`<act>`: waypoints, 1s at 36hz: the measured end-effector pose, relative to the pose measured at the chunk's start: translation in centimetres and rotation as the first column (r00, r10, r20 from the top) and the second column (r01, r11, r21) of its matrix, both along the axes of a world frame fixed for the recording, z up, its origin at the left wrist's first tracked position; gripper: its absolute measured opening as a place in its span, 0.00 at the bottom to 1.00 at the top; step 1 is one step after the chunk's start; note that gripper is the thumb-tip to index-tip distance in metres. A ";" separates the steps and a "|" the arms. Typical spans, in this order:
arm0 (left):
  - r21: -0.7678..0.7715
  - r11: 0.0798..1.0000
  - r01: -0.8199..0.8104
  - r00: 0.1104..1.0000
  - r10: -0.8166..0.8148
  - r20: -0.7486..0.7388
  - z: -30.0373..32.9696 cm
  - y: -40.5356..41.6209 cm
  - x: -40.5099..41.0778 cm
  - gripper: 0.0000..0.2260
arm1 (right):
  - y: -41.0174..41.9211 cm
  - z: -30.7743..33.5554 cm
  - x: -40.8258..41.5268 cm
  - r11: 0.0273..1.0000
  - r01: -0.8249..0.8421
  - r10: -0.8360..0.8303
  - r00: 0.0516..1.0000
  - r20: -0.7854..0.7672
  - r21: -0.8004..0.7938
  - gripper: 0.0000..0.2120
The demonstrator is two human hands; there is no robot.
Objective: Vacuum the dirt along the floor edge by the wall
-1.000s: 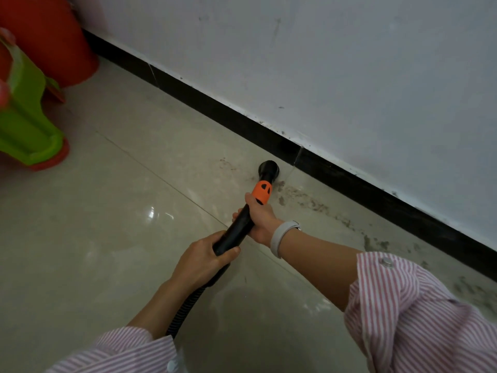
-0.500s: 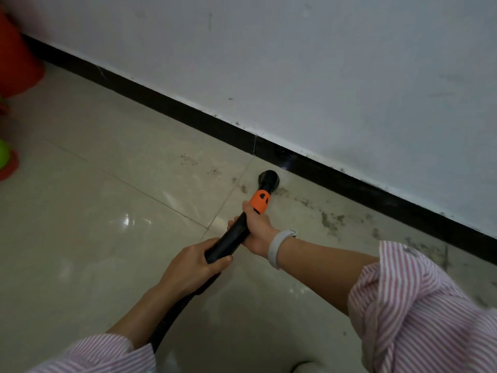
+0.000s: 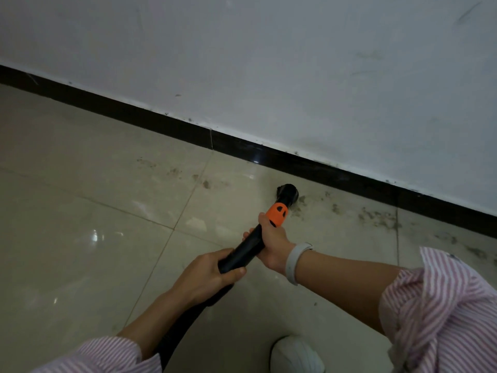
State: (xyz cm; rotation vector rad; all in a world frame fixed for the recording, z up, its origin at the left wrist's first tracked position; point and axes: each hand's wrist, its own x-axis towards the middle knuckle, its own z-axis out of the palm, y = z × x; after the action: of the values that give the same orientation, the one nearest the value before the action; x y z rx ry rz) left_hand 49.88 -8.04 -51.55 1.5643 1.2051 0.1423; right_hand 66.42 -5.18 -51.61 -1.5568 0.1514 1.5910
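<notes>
Nearest to me, the toe of my white shoe [image 3: 295,355] rests on the beige tiled floor [image 3: 80,238], between my two forearms in their rolled pink-striped sleeves [image 3: 441,308]. A black ribbed hose [image 3: 185,327] runs up from under my left forearm into the black vacuum tube [image 3: 243,251]. My left hand [image 3: 207,275] takes the lower grip: fingers and thumb are curled fully round the tube's near end, closed tight on it. My right hand [image 3: 273,242] takes the upper grip further along, wrapped round the tube just below its orange collar [image 3: 277,212], thumb lying toward the collar; a pale wristband [image 3: 293,262] sits on that wrist. Beyond the collar, the round black nozzle [image 3: 287,193] points down at the floor, close to the black skirting board [image 3: 309,160] but apart from it; whether the nozzle touches the tile I cannot tell. The dirt [image 3: 376,215] lies as dark specks and smears along the floor edge, mostly to the right of the nozzle, with fainter patches [image 3: 174,172] to its left. Above the skirting rises the white wall [image 3: 269,63], marked with a few scuffs.
</notes>
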 end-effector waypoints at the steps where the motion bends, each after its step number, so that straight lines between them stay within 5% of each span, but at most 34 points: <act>1: -0.003 1.000 0.012 1.000 -0.012 0.004 0.1 0.0 0.3 0.17 | -0.3 0.0 0.3 1.000 0.022 -0.022 1.000 0.008 0.006 0.13; 12: 0.052 0.998 0.048 0.998 -0.046 -0.038 -0.4 0.6 0.7 0.20 | -0.4 -0.4 0.7 0.995 0.095 -0.095 0.995 0.004 0.036 0.10; 18: 0.087 0.995 -0.042 0.999 0.044 -0.020 -0.8 1.3 -0.6 0.08 | 1.9 -0.9 -1.0 0.997 0.016 -0.019 0.999 0.031 0.080 0.12; 36: 0.272 0.944 -0.186 0.963 0.231 -0.142 -2.1 3.7 -4.6 0.16 | 7.6 -2.7 -5.9 0.989 -0.093 0.100 0.993 -0.061 0.111 0.08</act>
State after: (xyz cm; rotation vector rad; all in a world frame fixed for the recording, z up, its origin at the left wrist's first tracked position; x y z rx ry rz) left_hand 45.32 -4.32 -53.62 1.6942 1.5392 0.3181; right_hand 60.54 2.37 -54.35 -1.4474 0.0255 1.6992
